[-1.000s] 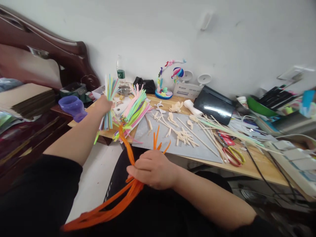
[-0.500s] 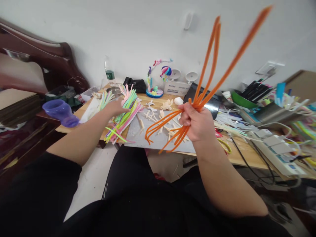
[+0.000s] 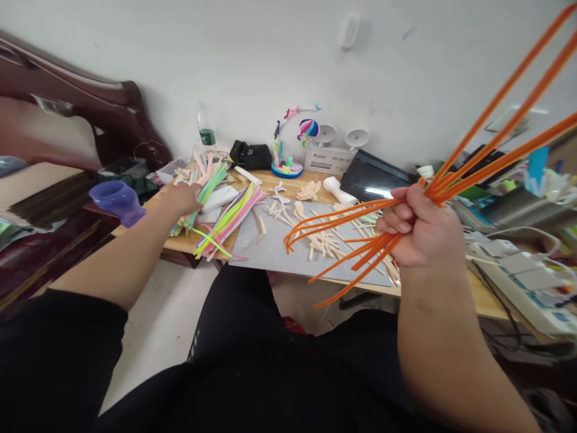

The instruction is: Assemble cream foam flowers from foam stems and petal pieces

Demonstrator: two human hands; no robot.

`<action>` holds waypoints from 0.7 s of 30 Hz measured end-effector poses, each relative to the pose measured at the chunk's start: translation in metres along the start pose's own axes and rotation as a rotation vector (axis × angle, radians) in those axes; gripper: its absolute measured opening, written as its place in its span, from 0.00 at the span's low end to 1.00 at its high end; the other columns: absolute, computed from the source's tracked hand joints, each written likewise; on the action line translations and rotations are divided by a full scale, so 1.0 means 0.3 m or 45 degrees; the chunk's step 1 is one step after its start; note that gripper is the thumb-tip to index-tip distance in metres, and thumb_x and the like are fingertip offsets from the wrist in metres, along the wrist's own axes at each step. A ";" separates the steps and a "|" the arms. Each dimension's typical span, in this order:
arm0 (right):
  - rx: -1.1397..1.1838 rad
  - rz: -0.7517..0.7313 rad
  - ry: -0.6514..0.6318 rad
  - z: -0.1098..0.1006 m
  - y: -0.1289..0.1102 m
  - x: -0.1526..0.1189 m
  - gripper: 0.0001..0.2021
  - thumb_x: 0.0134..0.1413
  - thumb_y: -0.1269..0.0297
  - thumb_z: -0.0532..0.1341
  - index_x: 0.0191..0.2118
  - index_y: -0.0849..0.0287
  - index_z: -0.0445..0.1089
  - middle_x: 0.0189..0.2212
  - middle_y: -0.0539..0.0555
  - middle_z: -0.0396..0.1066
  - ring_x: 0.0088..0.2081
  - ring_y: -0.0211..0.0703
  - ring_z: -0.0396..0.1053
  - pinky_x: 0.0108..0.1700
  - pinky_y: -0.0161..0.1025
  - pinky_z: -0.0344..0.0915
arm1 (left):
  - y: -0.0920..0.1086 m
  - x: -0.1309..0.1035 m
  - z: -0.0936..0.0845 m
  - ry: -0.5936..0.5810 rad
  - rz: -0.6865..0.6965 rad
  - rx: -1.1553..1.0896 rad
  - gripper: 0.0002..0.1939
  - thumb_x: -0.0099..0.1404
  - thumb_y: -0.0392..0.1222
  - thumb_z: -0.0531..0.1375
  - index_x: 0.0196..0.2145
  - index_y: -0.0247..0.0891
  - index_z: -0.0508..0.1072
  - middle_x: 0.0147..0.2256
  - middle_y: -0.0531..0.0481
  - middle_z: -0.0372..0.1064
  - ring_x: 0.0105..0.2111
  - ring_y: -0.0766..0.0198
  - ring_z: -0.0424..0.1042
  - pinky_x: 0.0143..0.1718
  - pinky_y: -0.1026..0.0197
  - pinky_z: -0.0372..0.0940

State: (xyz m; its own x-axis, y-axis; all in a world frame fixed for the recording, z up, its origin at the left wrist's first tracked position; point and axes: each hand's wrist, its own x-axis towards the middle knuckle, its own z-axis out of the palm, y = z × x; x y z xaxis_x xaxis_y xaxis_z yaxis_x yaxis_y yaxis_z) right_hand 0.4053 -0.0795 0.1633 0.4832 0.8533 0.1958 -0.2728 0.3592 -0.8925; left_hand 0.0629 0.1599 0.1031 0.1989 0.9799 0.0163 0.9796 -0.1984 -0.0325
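My right hand is closed around the middle of a bundle of orange pipe cleaners. Their bent ends fan out over the desk, and the other ends rise to the upper right. On the left of the desk, my left hand grips a bunch of pastel pipe cleaners, pink and green among them; its fingertips are partly hidden. Beside it lies a pile of yellow, pink and purple pipe cleaners. Cream pipe cleaners and small cream shaped pieces are scattered on a grey mat.
A purple vase-like container stands at the left edge. Along the wall are a water bottle, a black pouch, a balloon ornament and a black device. A power strip with plugs and cables lies right.
My right hand has moved right with the orange pipe cleaners, uncovering more of the mat. My left hand has shifted left with the pastel bunch, away from the yellow and pink pile.
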 end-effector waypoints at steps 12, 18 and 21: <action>0.040 0.001 0.019 -0.019 0.017 -0.035 0.09 0.44 0.62 0.60 0.23 0.63 0.68 0.11 0.42 0.51 0.12 0.24 0.47 0.16 0.28 0.45 | 0.140 -0.135 0.134 -0.076 0.147 -0.049 0.21 0.50 0.45 0.55 0.43 0.39 0.65 0.38 0.41 0.69 0.36 0.52 0.68 0.32 0.58 0.61; 0.074 0.019 0.048 -0.033 0.034 -0.056 0.09 0.45 0.62 0.60 0.22 0.63 0.68 0.11 0.42 0.50 0.12 0.24 0.48 0.16 0.27 0.47 | -0.007 -0.058 0.090 0.102 -0.172 -0.517 0.13 0.48 0.42 0.55 0.34 0.38 0.69 0.29 0.49 0.69 0.25 0.63 0.67 0.23 0.65 0.59; 0.083 0.049 0.030 -0.033 0.042 -0.060 0.09 0.45 0.62 0.60 0.23 0.63 0.67 0.11 0.42 0.50 0.12 0.24 0.48 0.15 0.27 0.48 | -0.028 -0.058 0.111 0.142 -0.247 -0.749 0.16 0.52 0.43 0.53 0.39 0.35 0.66 0.27 0.52 0.67 0.22 0.68 0.63 0.22 0.67 0.58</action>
State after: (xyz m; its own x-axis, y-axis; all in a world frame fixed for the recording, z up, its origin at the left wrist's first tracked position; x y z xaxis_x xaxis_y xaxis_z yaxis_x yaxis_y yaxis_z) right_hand 0.4014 -0.0940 0.1446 0.4905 0.8581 0.1516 -0.3450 0.3510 -0.8705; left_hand 0.0502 0.1454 0.0698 -0.0130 0.9973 0.0717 0.8435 -0.0275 0.5364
